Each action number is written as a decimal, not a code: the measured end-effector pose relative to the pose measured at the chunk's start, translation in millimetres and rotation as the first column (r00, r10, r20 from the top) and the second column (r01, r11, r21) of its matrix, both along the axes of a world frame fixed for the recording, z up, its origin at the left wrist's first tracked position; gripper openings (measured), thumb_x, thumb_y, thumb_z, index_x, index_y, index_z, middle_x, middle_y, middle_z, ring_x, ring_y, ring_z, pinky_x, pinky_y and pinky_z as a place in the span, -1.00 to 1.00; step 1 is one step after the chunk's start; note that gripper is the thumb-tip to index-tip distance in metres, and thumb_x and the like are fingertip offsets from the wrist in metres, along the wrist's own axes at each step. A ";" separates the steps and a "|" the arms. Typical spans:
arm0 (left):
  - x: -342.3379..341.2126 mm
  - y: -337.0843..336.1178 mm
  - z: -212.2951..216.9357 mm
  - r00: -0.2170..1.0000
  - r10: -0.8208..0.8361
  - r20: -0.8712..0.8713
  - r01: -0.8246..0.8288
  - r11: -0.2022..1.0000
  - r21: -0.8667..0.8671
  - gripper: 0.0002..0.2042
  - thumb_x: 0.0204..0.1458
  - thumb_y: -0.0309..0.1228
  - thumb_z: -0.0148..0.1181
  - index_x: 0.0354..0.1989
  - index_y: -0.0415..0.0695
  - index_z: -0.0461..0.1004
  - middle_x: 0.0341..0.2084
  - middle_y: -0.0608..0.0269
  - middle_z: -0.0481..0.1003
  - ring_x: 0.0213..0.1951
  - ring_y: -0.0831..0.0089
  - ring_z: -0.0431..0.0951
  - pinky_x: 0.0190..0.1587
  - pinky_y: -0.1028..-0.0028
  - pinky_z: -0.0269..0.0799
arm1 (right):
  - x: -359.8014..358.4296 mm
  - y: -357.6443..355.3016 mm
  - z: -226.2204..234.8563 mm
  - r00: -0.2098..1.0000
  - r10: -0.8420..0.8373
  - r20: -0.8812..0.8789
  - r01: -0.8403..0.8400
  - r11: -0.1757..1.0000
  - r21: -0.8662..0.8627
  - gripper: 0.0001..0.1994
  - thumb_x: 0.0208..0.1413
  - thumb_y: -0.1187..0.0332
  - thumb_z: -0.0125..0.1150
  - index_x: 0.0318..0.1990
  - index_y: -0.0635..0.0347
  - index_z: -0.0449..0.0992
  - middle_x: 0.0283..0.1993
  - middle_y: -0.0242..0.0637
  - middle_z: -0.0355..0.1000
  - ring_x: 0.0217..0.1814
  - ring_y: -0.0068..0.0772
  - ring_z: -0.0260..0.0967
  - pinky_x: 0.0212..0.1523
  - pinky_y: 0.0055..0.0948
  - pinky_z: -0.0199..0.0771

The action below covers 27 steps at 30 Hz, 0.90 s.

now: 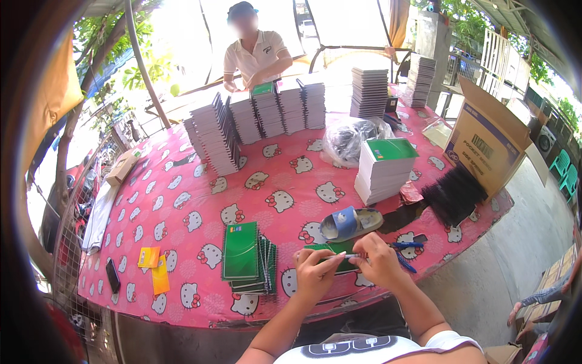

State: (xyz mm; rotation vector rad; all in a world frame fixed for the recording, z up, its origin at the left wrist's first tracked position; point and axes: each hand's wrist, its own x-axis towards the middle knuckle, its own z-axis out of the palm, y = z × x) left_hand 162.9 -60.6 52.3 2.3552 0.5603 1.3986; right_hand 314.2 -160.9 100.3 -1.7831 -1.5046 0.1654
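- In the lower centre of the frame, the left hand (313, 271) and the right hand (377, 259) are meeting over a small green notebook (332, 250) lying at the near edge of the table (182, 200).
- Both hands are pinching a thin pale strip (342, 255) between fingertips, the left from the left end and the right from the right end, just above the notebook; what the strip is made of is too small to tell.
- The table is wearing a pink cloth printed with white cat faces.
- A short stack of green spiral notebooks (245, 258) is sitting just left of the left hand.
- A grey and blue sandal (350, 222) is lying just above the hands, and a blue pen (403, 255) is resting just right of the right hand.
- A taller pile of white pages with a green cover (384, 170) is standing right of centre, near a heap of black binding coils (453, 194).
- A cardboard box (488, 142) is leaning at the right edge.
- Rows of bound notebooks (254, 118) are standing at the upper centre, where another person (254, 51) is working at the far side.
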 end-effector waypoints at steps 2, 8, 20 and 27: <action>0.4 0.6 -2.0 1.000 -0.002 0.005 0.002 1.000 0.003 -0.76 -0.20 -0.44 0.40 -0.30 0.15 0.67 -0.43 0.47 0.55 -0.39 0.45 0.40 -0.19 0.40 0.20 | 2.9 2.3 -8.7 0.996 0.064 0.058 -0.066 0.997 0.044 -0.81 -0.02 0.33 0.31 -0.30 0.19 0.47 -0.32 -0.21 0.37 -0.29 -0.12 0.42 -0.35 -0.22 0.41; -2.1 -3.8 2.5 0.999 0.012 -0.033 -0.016 0.989 -0.144 -0.71 -0.21 -0.50 0.37 -0.22 0.01 0.63 -0.41 0.39 0.59 -0.39 0.42 0.44 -0.17 0.41 0.23 | -2.7 1.8 -5.8 0.997 0.053 -0.048 -0.048 0.995 0.091 -0.84 -0.07 0.43 0.32 -0.44 0.24 0.42 -0.41 -0.17 0.32 -0.34 -0.02 0.37 -0.36 -0.17 0.36; -9.3 -3.6 -1.6 0.998 -0.042 -0.044 0.039 0.996 -0.078 -0.76 -0.25 -0.46 0.42 -0.32 -0.07 0.58 -0.42 0.34 0.58 -0.32 0.31 0.47 -0.13 0.34 0.28 | 77.3 46.9 -5.8 0.962 0.204 0.179 -0.192 0.978 -0.082 -0.77 -0.10 0.48 0.27 -0.22 0.24 0.50 -0.20 -0.13 0.45 -0.09 -0.05 0.40 -0.11 -0.20 0.42; 3.1 5.6 -1.1 0.993 0.009 -0.118 -0.020 0.996 -0.092 -0.71 -0.30 -0.29 0.47 -0.38 -0.04 0.53 -0.40 0.34 0.52 -0.16 0.26 0.43 -0.01 0.22 0.18 | 97.7 55.7 -26.4 0.967 0.025 0.252 0.062 0.942 -0.330 -0.67 -0.17 0.36 0.33 -0.21 0.16 0.38 -0.16 -0.10 0.44 -0.02 -0.04 0.42 -0.07 -0.14 0.45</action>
